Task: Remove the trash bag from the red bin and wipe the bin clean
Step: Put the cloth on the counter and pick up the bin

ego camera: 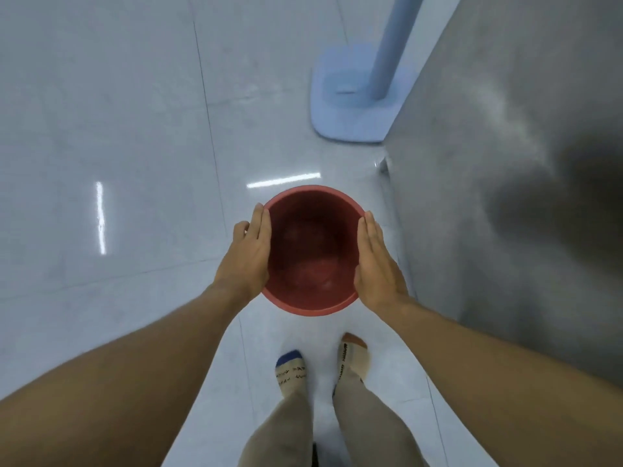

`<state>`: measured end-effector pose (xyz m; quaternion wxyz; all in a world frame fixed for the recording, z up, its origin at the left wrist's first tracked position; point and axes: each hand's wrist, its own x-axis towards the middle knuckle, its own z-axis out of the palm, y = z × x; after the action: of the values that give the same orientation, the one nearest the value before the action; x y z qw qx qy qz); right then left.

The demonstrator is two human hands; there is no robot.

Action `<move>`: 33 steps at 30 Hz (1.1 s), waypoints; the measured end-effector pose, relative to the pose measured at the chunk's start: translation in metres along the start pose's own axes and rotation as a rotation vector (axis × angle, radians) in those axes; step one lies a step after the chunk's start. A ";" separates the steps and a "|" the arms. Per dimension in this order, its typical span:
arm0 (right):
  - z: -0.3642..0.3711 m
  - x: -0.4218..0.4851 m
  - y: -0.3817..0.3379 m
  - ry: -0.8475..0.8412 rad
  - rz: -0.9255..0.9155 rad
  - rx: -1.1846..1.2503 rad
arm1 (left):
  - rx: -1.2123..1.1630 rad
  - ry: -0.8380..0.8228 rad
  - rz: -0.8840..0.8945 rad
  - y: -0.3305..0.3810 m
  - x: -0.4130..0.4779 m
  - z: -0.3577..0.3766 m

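The round red bin (312,251) is upright in the middle of the view, seen from above, and its inside looks empty with no trash bag in it. My left hand (247,254) presses flat against the bin's left rim and side. My right hand (376,261) presses flat against its right side, so the bin is held between both palms. Whether the bin rests on the floor or is lifted, I cannot tell. No trash bag or cloth is in view.
A grey metal cabinet side (505,180) rises close on the right of the bin. A light blue stand base with a pole (350,102) sits on the floor behind. My socked feet (293,369) stand just in front of the bin on glossy white tiles (118,146).
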<state>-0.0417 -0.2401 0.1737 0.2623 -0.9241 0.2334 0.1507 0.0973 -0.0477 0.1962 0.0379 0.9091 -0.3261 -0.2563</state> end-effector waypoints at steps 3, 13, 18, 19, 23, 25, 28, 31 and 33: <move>-0.072 -0.021 -0.026 0.081 0.020 0.023 | 0.060 0.052 0.048 0.023 -0.015 -0.075; -0.242 -0.121 -0.079 0.313 0.078 0.044 | 0.166 0.182 0.229 0.099 -0.085 -0.248; -0.285 -0.162 -0.086 0.379 0.074 0.038 | 0.171 0.219 0.250 0.128 -0.122 -0.282; -0.291 -0.170 -0.086 0.390 0.069 0.037 | 0.170 0.226 0.251 0.134 -0.129 -0.287; -0.307 -0.196 -0.082 0.409 0.031 0.032 | 0.179 0.239 0.244 0.154 -0.154 -0.296; -0.310 -0.210 -0.079 0.404 0.020 0.037 | 0.174 0.248 0.232 0.163 -0.169 -0.294; -0.308 -0.231 -0.072 0.395 -0.015 0.024 | 0.161 0.263 0.196 0.176 -0.193 -0.286; -0.303 -0.250 -0.063 0.379 -0.048 0.009 | 0.140 0.273 0.139 0.186 -0.220 -0.271; -0.298 -0.264 -0.057 0.370 -0.071 0.001 | 0.136 0.276 0.109 0.193 -0.238 -0.259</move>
<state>-0.1895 -0.2700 0.5469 0.2203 -0.9436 0.2452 -0.0310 -0.0423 -0.0783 0.5716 0.0348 0.9172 -0.3831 -0.1040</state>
